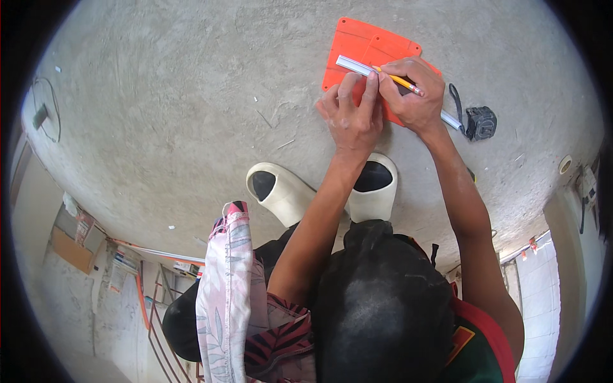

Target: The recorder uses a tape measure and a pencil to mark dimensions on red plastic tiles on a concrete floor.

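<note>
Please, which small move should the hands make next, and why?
Perhaps draw the yellow pencil along the white strip: the right hand holds the pencil, tip near the strip, and the left hand touches the strip across the orange panel.

A cable [59, 118] lies on the floor [159, 127] at left, a roll [565, 164] at right; a brown board [71, 250] stands lower left.

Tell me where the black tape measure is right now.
In the head view, the black tape measure lies on the concrete floor at upper right, to the right of the right hand and near the right end of the pale strip.
</note>
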Demonstrator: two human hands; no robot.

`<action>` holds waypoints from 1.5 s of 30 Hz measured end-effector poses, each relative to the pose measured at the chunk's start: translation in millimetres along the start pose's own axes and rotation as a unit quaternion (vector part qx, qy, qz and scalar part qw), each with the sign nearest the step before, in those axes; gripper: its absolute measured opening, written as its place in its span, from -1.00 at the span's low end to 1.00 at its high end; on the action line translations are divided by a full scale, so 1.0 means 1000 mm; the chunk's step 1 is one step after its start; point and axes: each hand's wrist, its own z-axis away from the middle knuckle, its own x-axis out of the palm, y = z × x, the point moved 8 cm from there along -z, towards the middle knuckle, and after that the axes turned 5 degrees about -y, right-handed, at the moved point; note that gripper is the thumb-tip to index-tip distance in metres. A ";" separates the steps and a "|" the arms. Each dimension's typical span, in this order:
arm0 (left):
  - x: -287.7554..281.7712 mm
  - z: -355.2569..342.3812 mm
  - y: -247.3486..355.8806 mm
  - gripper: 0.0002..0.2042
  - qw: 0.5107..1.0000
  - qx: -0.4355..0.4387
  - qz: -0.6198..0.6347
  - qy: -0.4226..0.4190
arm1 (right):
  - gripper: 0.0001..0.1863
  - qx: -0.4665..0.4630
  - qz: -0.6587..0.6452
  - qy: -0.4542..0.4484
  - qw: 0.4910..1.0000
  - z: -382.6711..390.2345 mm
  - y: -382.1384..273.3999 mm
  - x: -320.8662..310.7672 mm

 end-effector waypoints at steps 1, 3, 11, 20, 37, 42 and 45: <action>0.000 0.001 -0.002 -0.49 1.000 -0.001 -0.001 -0.003 | -0.91 0.002 -0.001 0.005 1.000 0.000 0.000 0.000; 0.001 0.001 -0.002 -0.48 1.000 0.003 -0.002 -0.005 | -0.92 0.000 0.007 -0.007 1.000 0.000 -0.001 0.002; 0.001 0.001 -0.001 -0.45 1.000 0.010 -0.002 0.000 | -0.92 0.001 0.002 -0.001 1.000 0.001 0.000 0.002; 0.000 0.001 -0.002 -0.45 1.000 0.011 -0.003 -0.002 | -0.93 0.009 0.004 -0.007 1.000 -0.001 0.000 0.004; -0.001 0.000 -0.001 -0.49 1.000 0.012 -0.009 0.003 | -0.92 0.006 0.004 -0.015 1.000 -0.001 0.001 0.003; -0.001 -0.001 0.001 -0.49 1.000 0.008 -0.005 0.003 | -0.93 0.013 0.006 -0.017 1.000 -0.003 0.002 0.001; -0.001 -0.001 -0.001 -0.50 1.000 0.005 -0.009 0.001 | -0.92 0.014 0.010 -0.037 0.999 -0.002 0.002 0.003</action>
